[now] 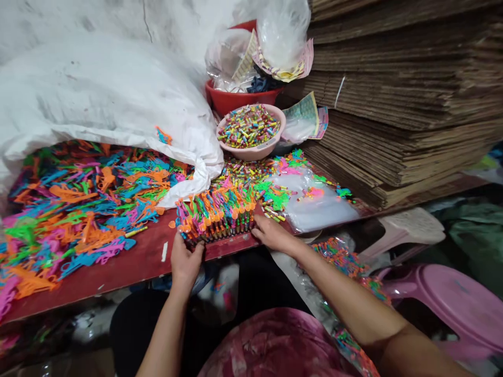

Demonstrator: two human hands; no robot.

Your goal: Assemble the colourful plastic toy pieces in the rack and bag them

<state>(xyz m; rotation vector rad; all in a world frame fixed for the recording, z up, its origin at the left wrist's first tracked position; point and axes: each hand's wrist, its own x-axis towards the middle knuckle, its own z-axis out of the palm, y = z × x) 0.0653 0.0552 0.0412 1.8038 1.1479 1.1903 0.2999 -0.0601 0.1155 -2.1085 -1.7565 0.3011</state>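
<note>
Along the front edge of the red table stands a tight row of small plastic toys in orange, pink, green and blue, with dark tube-like ends towards me. My left hand grips the left end of the row, its thumb on the front side. At the other end, my right hand presses its curled fingers against the row; some fingertips are hidden. Loose small printed tubes lie just behind the row. Green plastic pieces lie beside the right hand.
A big white sack spills a heap of coloured plastic pieces at left. Behind stand a pink bowl of printed tubes and a red basin. Clear plastic bags, stacked cardboard and a pink stool are at right.
</note>
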